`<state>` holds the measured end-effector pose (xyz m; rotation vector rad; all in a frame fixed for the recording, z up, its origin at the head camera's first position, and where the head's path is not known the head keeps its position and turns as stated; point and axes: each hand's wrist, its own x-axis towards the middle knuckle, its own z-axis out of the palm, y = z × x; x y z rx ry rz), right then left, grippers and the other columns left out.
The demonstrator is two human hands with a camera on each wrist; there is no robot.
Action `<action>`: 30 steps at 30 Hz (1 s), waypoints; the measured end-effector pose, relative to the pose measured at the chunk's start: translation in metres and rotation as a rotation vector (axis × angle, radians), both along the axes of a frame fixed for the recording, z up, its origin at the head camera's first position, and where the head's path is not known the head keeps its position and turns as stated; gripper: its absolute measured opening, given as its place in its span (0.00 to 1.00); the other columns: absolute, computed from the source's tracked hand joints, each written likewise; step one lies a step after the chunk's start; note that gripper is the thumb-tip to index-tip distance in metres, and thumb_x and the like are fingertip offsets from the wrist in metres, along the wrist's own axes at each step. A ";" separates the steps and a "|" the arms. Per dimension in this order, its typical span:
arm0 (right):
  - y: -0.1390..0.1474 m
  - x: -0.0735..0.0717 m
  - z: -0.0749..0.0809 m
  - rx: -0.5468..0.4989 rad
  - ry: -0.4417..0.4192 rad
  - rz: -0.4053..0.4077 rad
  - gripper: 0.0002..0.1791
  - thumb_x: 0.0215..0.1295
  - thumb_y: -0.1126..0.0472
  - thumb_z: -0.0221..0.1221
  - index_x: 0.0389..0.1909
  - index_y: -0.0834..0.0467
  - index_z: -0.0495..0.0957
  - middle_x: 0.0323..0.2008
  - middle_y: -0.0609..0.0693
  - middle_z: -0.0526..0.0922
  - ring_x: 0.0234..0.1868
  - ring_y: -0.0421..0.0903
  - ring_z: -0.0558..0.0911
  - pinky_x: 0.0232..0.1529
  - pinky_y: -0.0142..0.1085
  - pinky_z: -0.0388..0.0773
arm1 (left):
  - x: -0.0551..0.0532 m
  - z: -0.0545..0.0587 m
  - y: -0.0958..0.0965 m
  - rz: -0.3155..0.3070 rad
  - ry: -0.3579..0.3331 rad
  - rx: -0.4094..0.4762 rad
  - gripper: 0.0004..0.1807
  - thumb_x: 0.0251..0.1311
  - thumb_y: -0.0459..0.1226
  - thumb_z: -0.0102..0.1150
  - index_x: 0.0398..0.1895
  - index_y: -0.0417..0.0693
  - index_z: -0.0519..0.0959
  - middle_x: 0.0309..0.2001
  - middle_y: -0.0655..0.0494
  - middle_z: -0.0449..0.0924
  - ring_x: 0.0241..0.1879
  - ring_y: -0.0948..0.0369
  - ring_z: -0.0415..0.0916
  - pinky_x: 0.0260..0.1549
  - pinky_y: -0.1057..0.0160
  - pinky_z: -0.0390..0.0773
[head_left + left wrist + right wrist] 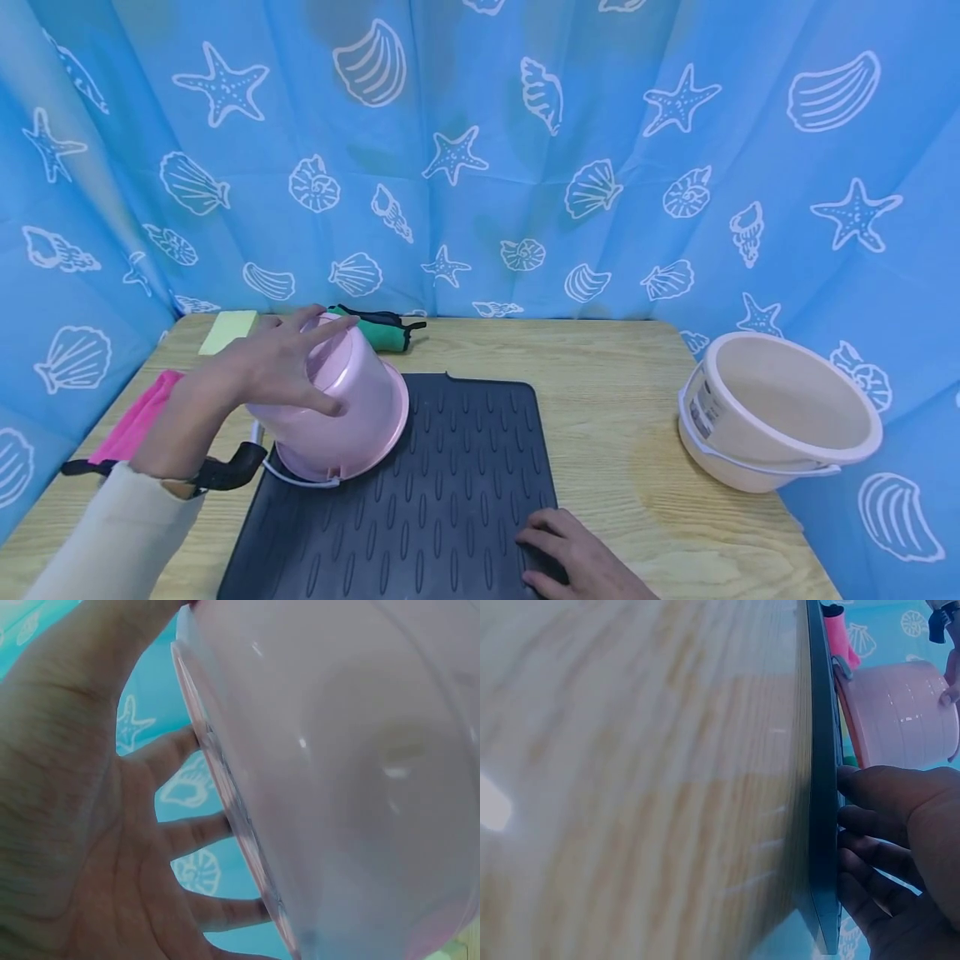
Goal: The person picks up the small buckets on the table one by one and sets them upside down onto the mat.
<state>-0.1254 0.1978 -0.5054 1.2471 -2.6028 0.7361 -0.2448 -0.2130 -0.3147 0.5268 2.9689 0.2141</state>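
Observation:
An upside-down pink bucket leans at a tilt over the upper left of a dark ribbed mat, its white handle hanging at the rim. My left hand grips the bucket's base, thumb on the near side and fingers spread across the far side. In the left wrist view, the fingertips press the edge of the base. My right hand rests its fingertips on the mat's right edge near the front, fingers loosely bent. The right wrist view shows those fingers touching the mat's upper surface.
A cream bucket stands upright on the right of the wooden table. Behind the pink bucket lies a green rolled cloth. A pale yellow block and a pink cloth lie at the left. A blue curtain surrounds the table.

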 end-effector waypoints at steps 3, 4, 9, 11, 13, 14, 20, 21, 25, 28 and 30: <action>0.000 0.000 0.000 0.002 0.001 -0.003 0.17 0.65 0.53 0.67 0.52 0.54 0.82 0.50 0.42 0.75 0.48 0.39 0.75 0.45 0.35 0.78 | -0.001 -0.001 0.003 -0.004 0.003 -0.004 0.62 0.40 0.69 0.68 0.80 0.62 0.54 0.76 0.36 0.48 0.68 0.24 0.49 0.48 0.26 0.70; 0.000 0.000 0.000 0.001 0.002 -0.004 0.17 0.64 0.53 0.68 0.52 0.54 0.82 0.50 0.42 0.75 0.48 0.39 0.75 0.45 0.35 0.78 | -0.001 -0.002 0.004 -0.008 0.004 -0.005 0.62 0.40 0.69 0.68 0.80 0.62 0.54 0.76 0.36 0.48 0.67 0.24 0.49 0.48 0.26 0.69; 0.001 0.000 0.001 0.001 0.006 0.006 0.17 0.64 0.54 0.68 0.52 0.54 0.82 0.50 0.43 0.75 0.48 0.39 0.75 0.45 0.35 0.78 | -0.004 -0.004 0.008 -0.023 -0.009 -0.003 0.61 0.41 0.68 0.69 0.80 0.61 0.54 0.76 0.35 0.48 0.67 0.24 0.50 0.52 0.24 0.65; 0.000 -0.001 0.001 0.000 0.008 0.011 0.17 0.64 0.54 0.68 0.52 0.55 0.82 0.50 0.44 0.76 0.48 0.39 0.75 0.45 0.35 0.78 | -0.006 -0.004 0.011 -0.022 -0.019 -0.010 0.61 0.42 0.67 0.69 0.80 0.60 0.54 0.76 0.34 0.47 0.67 0.23 0.50 0.53 0.24 0.63; 0.000 -0.001 0.001 0.000 0.003 0.017 0.17 0.64 0.54 0.68 0.52 0.55 0.82 0.50 0.44 0.75 0.48 0.39 0.75 0.45 0.35 0.78 | -0.007 -0.005 0.013 -0.015 -0.033 -0.016 0.61 0.42 0.67 0.69 0.80 0.60 0.55 0.76 0.34 0.47 0.67 0.22 0.49 0.52 0.24 0.64; 0.000 -0.001 0.001 0.002 0.001 0.020 0.17 0.65 0.54 0.67 0.52 0.55 0.82 0.50 0.44 0.75 0.48 0.39 0.75 0.45 0.35 0.78 | -0.008 -0.005 0.015 -0.010 -0.041 -0.020 0.61 0.42 0.67 0.69 0.80 0.60 0.55 0.76 0.34 0.46 0.67 0.22 0.48 0.51 0.23 0.64; 0.001 -0.003 0.001 0.012 -0.002 0.046 0.16 0.67 0.53 0.65 0.52 0.55 0.82 0.50 0.45 0.75 0.48 0.39 0.75 0.45 0.34 0.78 | -0.012 -0.007 0.020 0.018 -0.072 -0.045 0.62 0.41 0.68 0.69 0.80 0.62 0.54 0.77 0.36 0.45 0.68 0.22 0.47 0.48 0.23 0.67; 0.001 -0.003 0.001 0.011 0.002 0.051 0.16 0.67 0.53 0.65 0.52 0.55 0.82 0.50 0.45 0.75 0.48 0.39 0.75 0.45 0.34 0.77 | -0.012 -0.007 0.021 0.021 -0.074 -0.048 0.62 0.41 0.68 0.68 0.80 0.62 0.54 0.77 0.36 0.44 0.68 0.22 0.46 0.48 0.23 0.67; 0.001 -0.003 0.001 0.004 0.019 0.061 0.16 0.67 0.54 0.65 0.52 0.55 0.82 0.49 0.44 0.75 0.47 0.39 0.75 0.44 0.33 0.77 | -0.014 -0.008 0.023 0.018 -0.077 -0.046 0.61 0.42 0.68 0.68 0.80 0.62 0.54 0.77 0.35 0.43 0.68 0.21 0.45 0.48 0.23 0.66; 0.001 -0.003 0.002 0.002 0.025 0.061 0.16 0.67 0.54 0.65 0.52 0.56 0.82 0.49 0.44 0.75 0.47 0.39 0.75 0.44 0.32 0.77 | -0.014 -0.008 0.025 0.011 -0.089 -0.030 0.61 0.42 0.68 0.68 0.80 0.61 0.53 0.77 0.34 0.42 0.68 0.20 0.42 0.47 0.21 0.65; 0.002 -0.003 0.002 0.005 0.023 0.061 0.16 0.67 0.54 0.65 0.52 0.56 0.82 0.49 0.45 0.75 0.47 0.39 0.75 0.44 0.33 0.77 | -0.013 -0.008 0.026 0.006 -0.095 -0.017 0.62 0.42 0.68 0.68 0.80 0.60 0.52 0.77 0.33 0.40 0.68 0.19 0.39 0.48 0.20 0.64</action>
